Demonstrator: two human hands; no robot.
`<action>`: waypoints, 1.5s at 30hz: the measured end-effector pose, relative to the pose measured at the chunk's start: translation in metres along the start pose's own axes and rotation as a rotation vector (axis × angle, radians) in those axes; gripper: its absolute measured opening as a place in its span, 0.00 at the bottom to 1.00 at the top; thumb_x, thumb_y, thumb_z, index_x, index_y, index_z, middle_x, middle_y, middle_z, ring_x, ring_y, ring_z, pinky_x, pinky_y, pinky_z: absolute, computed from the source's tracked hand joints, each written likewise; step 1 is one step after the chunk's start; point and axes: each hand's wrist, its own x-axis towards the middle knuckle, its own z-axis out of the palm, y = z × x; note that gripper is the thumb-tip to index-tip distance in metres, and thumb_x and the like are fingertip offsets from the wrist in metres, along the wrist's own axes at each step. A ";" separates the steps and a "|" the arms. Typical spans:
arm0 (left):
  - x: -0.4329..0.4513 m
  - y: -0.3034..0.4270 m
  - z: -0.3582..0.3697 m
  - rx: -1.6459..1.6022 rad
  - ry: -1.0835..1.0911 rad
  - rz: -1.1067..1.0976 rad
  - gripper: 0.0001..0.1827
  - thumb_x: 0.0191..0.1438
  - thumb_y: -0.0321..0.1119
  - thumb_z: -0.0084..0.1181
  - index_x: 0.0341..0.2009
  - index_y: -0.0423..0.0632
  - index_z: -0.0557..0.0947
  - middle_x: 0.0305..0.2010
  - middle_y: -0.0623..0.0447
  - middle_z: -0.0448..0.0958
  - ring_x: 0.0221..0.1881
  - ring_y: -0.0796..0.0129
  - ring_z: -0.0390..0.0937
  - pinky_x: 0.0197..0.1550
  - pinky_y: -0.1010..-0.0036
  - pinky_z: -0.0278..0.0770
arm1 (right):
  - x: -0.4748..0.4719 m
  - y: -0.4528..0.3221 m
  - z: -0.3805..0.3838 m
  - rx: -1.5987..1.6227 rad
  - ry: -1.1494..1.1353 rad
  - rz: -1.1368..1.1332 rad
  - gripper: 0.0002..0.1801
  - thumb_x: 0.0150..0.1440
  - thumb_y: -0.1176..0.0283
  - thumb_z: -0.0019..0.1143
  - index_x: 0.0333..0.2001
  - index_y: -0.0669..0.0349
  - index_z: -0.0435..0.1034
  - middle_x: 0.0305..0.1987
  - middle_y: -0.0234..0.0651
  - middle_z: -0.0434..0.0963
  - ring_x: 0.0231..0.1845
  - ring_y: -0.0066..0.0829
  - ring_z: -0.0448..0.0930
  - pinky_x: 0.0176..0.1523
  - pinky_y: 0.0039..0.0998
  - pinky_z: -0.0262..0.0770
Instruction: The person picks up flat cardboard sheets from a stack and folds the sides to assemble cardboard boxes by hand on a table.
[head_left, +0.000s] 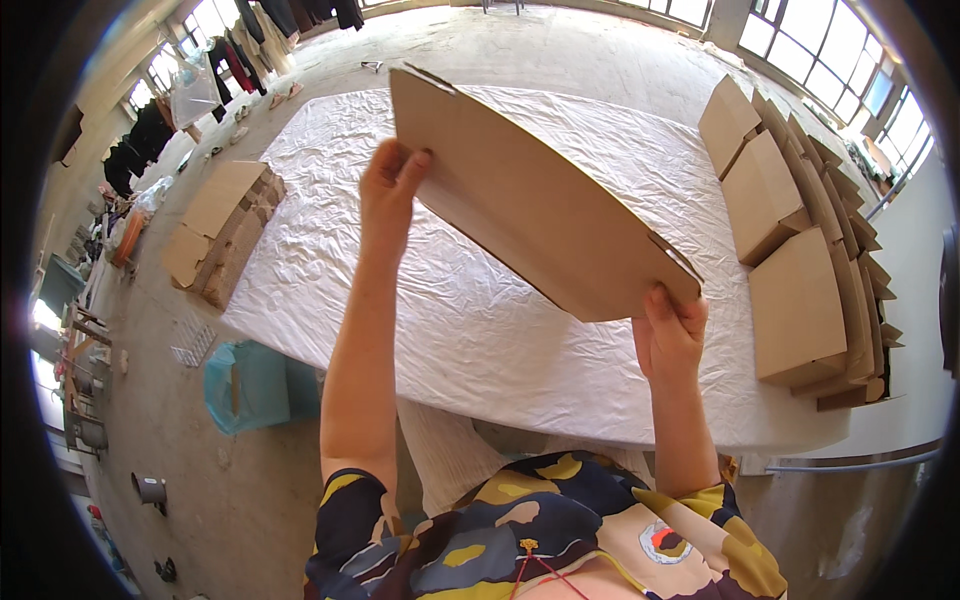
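A flat brown cardboard piece (525, 202) with slots along its upper edge is held up at a slant above a table covered with a wrinkled white cloth (465, 337). My left hand (394, 176) grips its left end, thumb on the near face. Lower down, my right hand (673, 326) pinches the bottom right corner, thumb also on the near face. The fingers behind the cardboard are partly hidden. Formed cardboard boxes (799, 307) are stacked at the table's right side. A pile of flat cardboard (217, 217) lies at the left edge.
A bin with a light blue plastic liner (247, 386) stands on the floor by the table's near left side. Clothes (247, 52) hang at the far left, with shoes on the floor below. A blue-grey pipe (855, 463) runs at the lower right.
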 end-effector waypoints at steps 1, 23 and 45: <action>0.005 0.016 -0.002 -0.007 0.035 0.032 0.12 0.63 0.32 0.64 0.48 0.40 0.82 0.41 0.57 0.82 0.42 0.78 0.75 0.48 0.79 0.72 | 0.000 0.002 0.000 0.101 -0.006 0.004 0.16 0.66 0.78 0.58 0.58 0.63 0.76 0.56 0.32 0.81 0.57 0.23 0.78 0.64 0.29 0.72; -0.057 0.140 0.041 0.798 -0.592 0.578 0.21 0.32 0.38 0.79 0.25 0.49 0.77 0.24 0.56 0.70 0.30 0.62 0.72 0.70 0.51 0.64 | 0.089 -0.055 0.013 -0.760 -0.192 0.168 0.37 0.60 0.46 0.64 0.64 0.59 0.72 0.63 0.41 0.78 0.62 0.35 0.78 0.58 0.36 0.78; -0.055 0.155 -0.002 1.047 -0.519 0.571 0.21 0.34 0.37 0.77 0.24 0.46 0.74 0.23 0.53 0.70 0.28 0.58 0.73 0.56 0.58 0.73 | 0.169 -0.037 0.030 -1.259 -0.416 0.205 0.15 0.48 0.77 0.54 0.38 0.71 0.81 0.30 0.45 0.83 0.32 0.32 0.82 0.42 0.34 0.78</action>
